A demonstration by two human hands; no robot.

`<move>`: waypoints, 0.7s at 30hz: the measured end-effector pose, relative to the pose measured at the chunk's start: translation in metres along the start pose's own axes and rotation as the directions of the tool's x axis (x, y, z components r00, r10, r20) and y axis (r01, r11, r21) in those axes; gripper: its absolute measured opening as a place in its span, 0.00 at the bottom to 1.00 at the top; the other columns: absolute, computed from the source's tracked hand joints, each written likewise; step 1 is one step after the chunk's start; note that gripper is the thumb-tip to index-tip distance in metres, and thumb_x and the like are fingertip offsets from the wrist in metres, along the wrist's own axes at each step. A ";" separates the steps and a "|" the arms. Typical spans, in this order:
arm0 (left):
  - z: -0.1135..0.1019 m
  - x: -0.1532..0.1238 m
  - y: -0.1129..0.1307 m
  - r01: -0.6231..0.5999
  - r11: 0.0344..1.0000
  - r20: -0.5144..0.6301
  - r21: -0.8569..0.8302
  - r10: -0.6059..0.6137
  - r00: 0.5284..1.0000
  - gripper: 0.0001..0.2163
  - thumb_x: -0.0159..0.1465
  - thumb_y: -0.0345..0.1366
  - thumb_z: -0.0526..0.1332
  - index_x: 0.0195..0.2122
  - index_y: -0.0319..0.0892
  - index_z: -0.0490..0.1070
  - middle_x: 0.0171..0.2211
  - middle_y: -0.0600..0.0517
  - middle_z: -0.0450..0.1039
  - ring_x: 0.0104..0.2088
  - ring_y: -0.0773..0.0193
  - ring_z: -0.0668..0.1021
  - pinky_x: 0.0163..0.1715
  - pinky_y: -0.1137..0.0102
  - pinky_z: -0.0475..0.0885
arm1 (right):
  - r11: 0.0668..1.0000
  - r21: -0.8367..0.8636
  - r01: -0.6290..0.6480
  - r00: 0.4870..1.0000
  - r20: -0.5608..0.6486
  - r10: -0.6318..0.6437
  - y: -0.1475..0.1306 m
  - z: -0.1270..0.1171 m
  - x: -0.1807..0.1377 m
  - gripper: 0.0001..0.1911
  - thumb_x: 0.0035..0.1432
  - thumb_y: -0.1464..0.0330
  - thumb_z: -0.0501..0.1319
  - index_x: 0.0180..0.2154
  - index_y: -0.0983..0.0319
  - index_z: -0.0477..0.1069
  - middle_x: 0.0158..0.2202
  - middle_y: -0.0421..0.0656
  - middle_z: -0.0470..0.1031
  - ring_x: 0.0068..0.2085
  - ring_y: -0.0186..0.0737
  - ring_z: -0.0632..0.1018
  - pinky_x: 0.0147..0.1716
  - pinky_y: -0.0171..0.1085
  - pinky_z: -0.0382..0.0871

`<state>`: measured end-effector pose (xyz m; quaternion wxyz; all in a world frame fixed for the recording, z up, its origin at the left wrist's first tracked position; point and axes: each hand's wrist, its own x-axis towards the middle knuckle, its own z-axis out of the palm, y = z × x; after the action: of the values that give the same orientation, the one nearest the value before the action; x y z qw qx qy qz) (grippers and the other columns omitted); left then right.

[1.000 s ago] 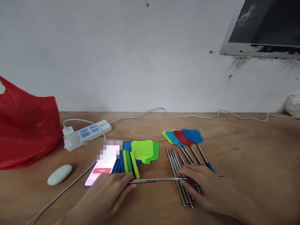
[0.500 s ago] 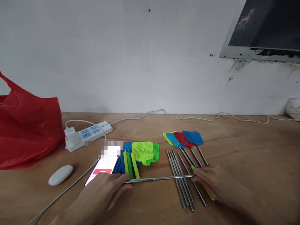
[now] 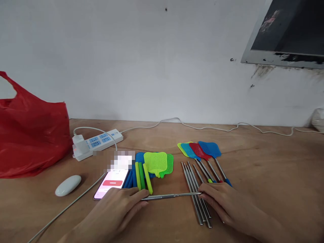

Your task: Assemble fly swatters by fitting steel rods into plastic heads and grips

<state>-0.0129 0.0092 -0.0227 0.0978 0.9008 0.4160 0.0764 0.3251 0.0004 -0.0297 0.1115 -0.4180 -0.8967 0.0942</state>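
A thin telescopic metal rod (image 3: 169,195) lies level between my two hands. My left hand (image 3: 118,206) is closed round its left end, and my right hand (image 3: 225,202) pinches the other end. Under and beside my right hand lie several loose metal rods (image 3: 196,199). Behind it, fanned out, are several assembled fly swatters with yellow, light blue, red and blue heads (image 3: 201,150). Close to my left hand are loose green and yellow swatter heads (image 3: 155,163), with blue ones partly hidden beneath. Yellow, green and blue handle tubes (image 3: 141,177) lie beside them.
A lit phone (image 3: 111,184) lies by my left hand. Further left are a white computer mouse (image 3: 68,185), a power strip (image 3: 98,143) with a plugged-in charger, and a red plastic bag (image 3: 32,135). A white cable (image 3: 202,127) runs along the wall.
My hands have come closer together and the rod's visible length is shorter. My right hand has shifted left, uncovering the swatters' coloured handles.
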 end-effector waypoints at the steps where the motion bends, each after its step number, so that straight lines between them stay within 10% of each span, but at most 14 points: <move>1: 0.000 -0.001 -0.002 0.018 1.000 -0.007 0.001 -0.018 1.000 0.19 0.76 0.44 0.44 0.45 0.49 0.74 0.35 0.52 0.80 0.31 0.57 0.81 0.29 0.69 0.67 | 1.000 -0.004 0.007 1.000 -0.011 -0.007 0.001 0.000 0.000 0.14 0.72 0.72 0.46 0.34 0.59 0.64 0.30 0.40 0.74 0.30 0.40 0.75 0.28 0.36 0.60; 21: 0.010 0.021 0.016 -0.111 0.987 0.048 0.116 0.106 0.993 0.19 0.77 0.41 0.41 0.33 0.45 0.66 0.26 0.52 0.76 0.23 0.58 0.77 0.21 0.68 0.53 | 0.948 0.317 -0.016 0.996 -0.078 0.043 -0.039 0.026 0.022 0.15 0.70 0.68 0.45 0.28 0.57 0.49 0.24 0.37 0.63 0.24 0.35 0.66 0.23 0.35 0.50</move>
<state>0.0146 0.0137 -0.0273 0.0485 0.9278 0.3679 0.0381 0.2752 -0.0097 -0.0419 0.2131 -0.4116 -0.8583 0.2205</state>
